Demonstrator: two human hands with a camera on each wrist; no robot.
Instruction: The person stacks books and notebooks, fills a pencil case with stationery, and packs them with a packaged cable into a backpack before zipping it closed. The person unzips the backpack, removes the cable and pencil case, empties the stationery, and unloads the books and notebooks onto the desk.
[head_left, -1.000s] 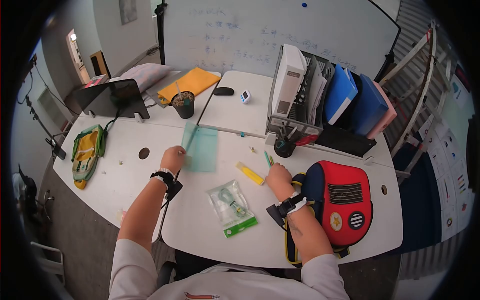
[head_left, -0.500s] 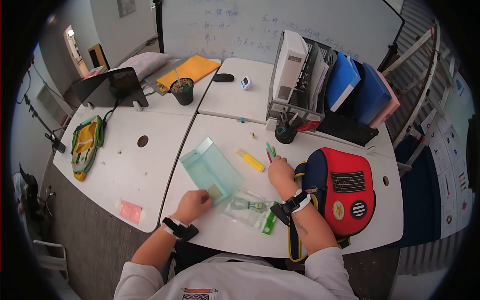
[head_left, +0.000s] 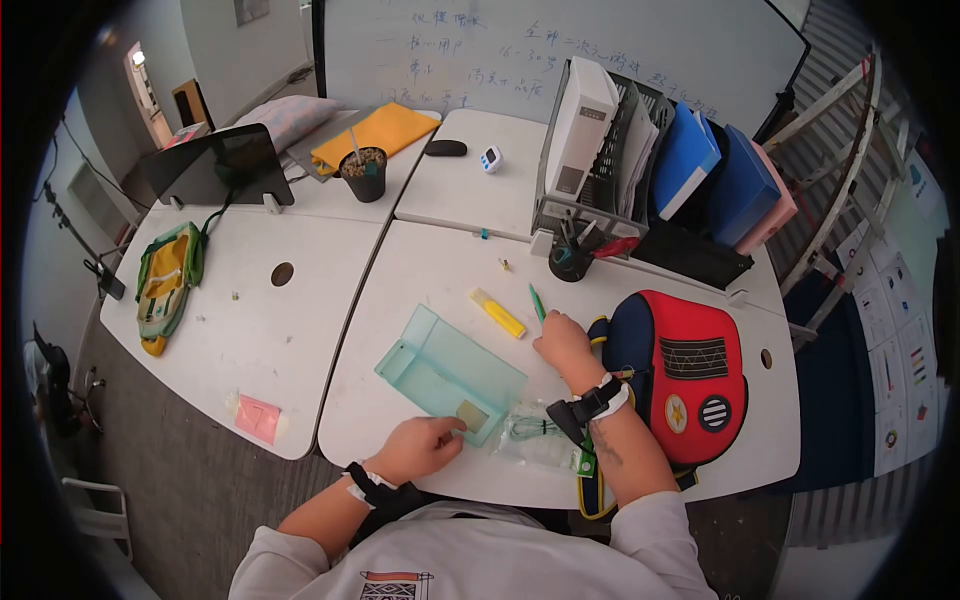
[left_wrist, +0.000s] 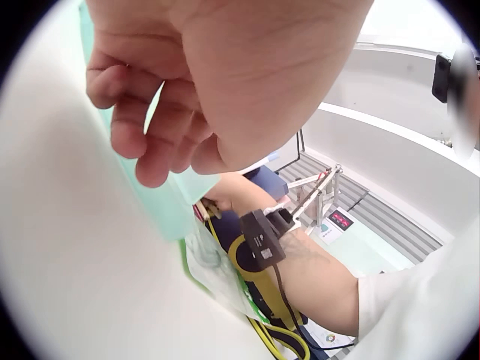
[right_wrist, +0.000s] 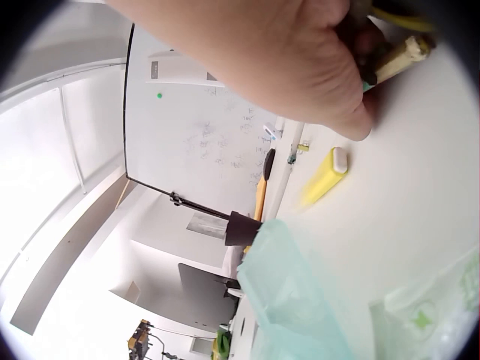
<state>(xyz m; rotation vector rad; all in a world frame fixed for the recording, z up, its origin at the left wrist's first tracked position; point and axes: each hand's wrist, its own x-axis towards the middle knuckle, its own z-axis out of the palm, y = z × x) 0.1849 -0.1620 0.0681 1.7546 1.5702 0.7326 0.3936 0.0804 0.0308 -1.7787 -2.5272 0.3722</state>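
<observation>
My left hand (head_left: 415,450) is at the near end of a translucent teal plastic case (head_left: 430,345), its fingers loosely bent with nothing gripped between them. The case lies slanted on the table, with a small beige square (head_left: 472,414) at its near end. My right hand (head_left: 568,350) grips slim pens, and one green pen (head_left: 537,300) sticks out beyond the fingers. The rest of the pens is hidden in the hand. A yellow highlighter (head_left: 497,313) lies to its left. Below the case, a clear plastic bag (head_left: 540,450) with a coiled cable overlaps its edge in the head view.
A red and navy backpack (head_left: 690,375) stands right of my right hand. Farther back are a pen holder (head_left: 570,262), a file rack (head_left: 590,205) with binders and a potted plant (head_left: 363,178). A green and yellow bag (head_left: 170,280) and pink paper (head_left: 257,418) lie left.
My left hand has brought the teal case nearer and to the right, then loosened its hold. The cable bag has shifted right. My right hand has stayed near the backpack with the pens.
</observation>
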